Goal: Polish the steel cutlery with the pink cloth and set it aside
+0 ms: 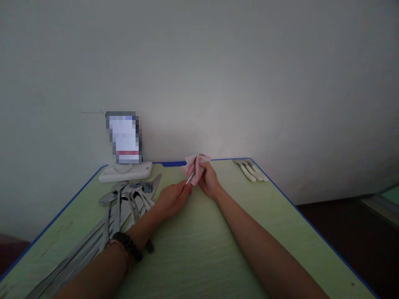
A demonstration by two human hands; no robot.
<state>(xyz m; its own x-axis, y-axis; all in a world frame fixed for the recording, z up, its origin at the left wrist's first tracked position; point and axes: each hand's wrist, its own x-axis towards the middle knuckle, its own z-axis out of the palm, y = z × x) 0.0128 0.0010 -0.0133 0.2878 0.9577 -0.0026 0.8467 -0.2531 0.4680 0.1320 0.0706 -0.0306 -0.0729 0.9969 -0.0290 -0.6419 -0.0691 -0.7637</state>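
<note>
My left hand [172,198] pinches the handle end of a metal spoon [190,177] above the green table [199,245]. My right hand [208,178] is closed round a pink cloth [190,165], which wraps the spoon's bowl end near the table's far edge. The spoon slants up from my left fingers into the cloth. A dark bead bracelet sits on my left wrist.
A pile of metal spoons and knives [124,201] lies to the left. Several white-handled utensils [251,169] rest at the far right corner. A blurred screen on a white stand [125,171] leans against the wall. The table has a blue rim; dark floor lies to the right.
</note>
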